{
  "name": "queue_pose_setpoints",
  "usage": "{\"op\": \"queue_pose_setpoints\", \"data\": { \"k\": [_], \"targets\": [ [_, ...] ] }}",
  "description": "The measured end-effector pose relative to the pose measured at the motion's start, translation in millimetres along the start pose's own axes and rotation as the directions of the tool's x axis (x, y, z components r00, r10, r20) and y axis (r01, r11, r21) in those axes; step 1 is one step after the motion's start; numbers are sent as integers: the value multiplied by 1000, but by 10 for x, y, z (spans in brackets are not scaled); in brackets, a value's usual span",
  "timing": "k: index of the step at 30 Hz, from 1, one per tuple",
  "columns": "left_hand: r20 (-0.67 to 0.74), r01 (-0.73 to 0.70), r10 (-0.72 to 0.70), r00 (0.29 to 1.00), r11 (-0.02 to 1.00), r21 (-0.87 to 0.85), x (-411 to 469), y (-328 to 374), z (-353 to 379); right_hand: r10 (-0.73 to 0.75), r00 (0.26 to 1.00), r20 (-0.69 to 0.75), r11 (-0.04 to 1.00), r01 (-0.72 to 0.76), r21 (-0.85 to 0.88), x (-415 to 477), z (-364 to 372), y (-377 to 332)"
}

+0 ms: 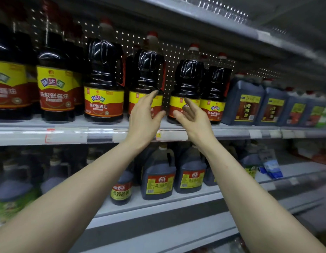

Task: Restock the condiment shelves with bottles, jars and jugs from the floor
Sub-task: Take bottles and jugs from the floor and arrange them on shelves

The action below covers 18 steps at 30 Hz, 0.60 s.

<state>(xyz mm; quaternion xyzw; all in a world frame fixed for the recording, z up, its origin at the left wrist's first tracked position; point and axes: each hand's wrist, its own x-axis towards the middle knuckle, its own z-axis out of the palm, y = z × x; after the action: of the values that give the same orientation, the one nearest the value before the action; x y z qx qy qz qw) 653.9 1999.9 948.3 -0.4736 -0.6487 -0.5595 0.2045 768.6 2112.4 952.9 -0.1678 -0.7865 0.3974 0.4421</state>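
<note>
Both arms reach up to the middle shelf (30, 136), hands side by side w/ a narrow gap btwn them.

L hand (144, 115): fingers (149, 100) spread and slightly bent, holding nothing. The hand sits in front of the label of a soy bottle (147, 70); index tip at the label's top edge, thumb near the bottle's lower right side. Can't tell if skin touches the plastic.

R hand (192, 117): fingers (190, 105) also spread and loosely bent, holding nothing, in front of the label of the next soy bottle (188, 75). Contact unclear here too.

Both bottles stand upright at the shelf front, part of a row of dark soy bottles w/ red caps and yellow/red labels running to the left edge of view; more stand behind. One more soy bottle (216, 84) is just beside the R-hand one, on its right. The gap btwn the two bottles at the hands shows the pegboard back (167, 57).

Further right, same shelf: blue-grey square jugs (244, 103) in a line, upright.

Lower shelf (176, 202), under the arms: two dark jugs (159, 178) w/ handles, side by side, and a smaller bottle (121, 189) to their left, nearer the edge. Left end blurred.
</note>
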Motion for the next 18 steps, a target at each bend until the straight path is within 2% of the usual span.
{"op": "queue_pose_setpoints", "data": {
  "k": [4,10,18],
  "targets": [
    [118,4,5,993,998,-70,-219,211,106,14,1000,-2,1000,-14,-15,-317,-288,-70],
    [246,101,-48,968,973,-208,-645,487,235,62,997,-46,994,-66,-89,-868,-701,-105],
    [399,168,-48,916,948,-271,-1397,809,393,134,983,-123,984,-147,-101,-1690,-1121,67]
  ]
}}
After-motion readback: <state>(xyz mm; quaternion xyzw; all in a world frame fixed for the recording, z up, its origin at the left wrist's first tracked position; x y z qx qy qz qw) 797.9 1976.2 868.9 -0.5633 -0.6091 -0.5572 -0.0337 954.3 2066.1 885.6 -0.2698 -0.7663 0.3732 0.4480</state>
